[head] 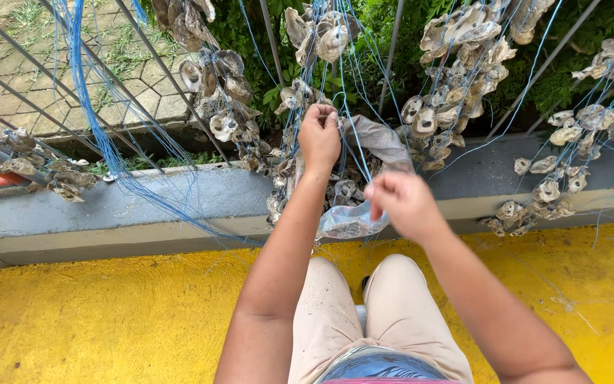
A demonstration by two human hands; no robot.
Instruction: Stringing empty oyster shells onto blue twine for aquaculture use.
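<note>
Blue strings [335, 107] sit pinched in your left hand [319, 136] at the rail, your right hand [401, 203] closed just below beside the plastic bag [364, 213]; tugging could tangle them among the hanging oyster shells [449, 71].

You're outdoors in even daylight. Yellow-painted concrete floor [94, 327] under you, scuffed and stained. Ahead, a low grey concrete ledge [108, 206] carries thin grey metal railing bars [15, 92]. Beyond the bars: hexagonal paving stones [129, 78] with grass in the joints, green bushes [385, 28] behind.
</note>
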